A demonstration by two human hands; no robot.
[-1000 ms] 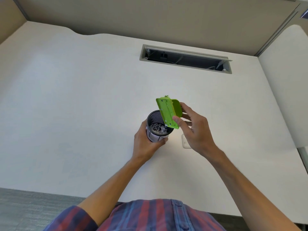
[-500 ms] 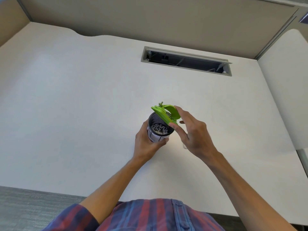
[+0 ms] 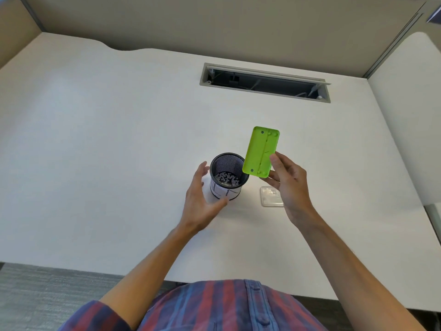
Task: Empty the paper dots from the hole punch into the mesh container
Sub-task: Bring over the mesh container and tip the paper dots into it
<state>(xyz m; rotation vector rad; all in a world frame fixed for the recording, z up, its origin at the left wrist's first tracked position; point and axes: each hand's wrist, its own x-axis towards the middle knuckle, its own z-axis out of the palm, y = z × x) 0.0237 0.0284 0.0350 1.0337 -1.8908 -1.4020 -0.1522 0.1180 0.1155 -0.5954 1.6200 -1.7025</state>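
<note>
A black mesh container (image 3: 227, 164) stands on the white desk (image 3: 107, 151) with white paper dots (image 3: 226, 178) lying at its bottom. My right hand (image 3: 290, 187) holds the lime-green hole punch (image 3: 260, 151) by its lower right edge, its flat underside turned toward me, just right of the container's rim. My left hand (image 3: 200, 201) hovers beside the container's left side with fingers spread, a small gap between palm and mesh.
A clear plastic cover (image 3: 270, 196) lies flat on the desk right of the container, partly behind my right hand. A long cable slot (image 3: 265, 82) is cut into the desk at the back. Partition walls (image 3: 214, 22) close off the back and sides.
My left hand has let go of the container and opened. My right hand has lifted the punch off the rim, moved it right and turned its underside up toward me.
</note>
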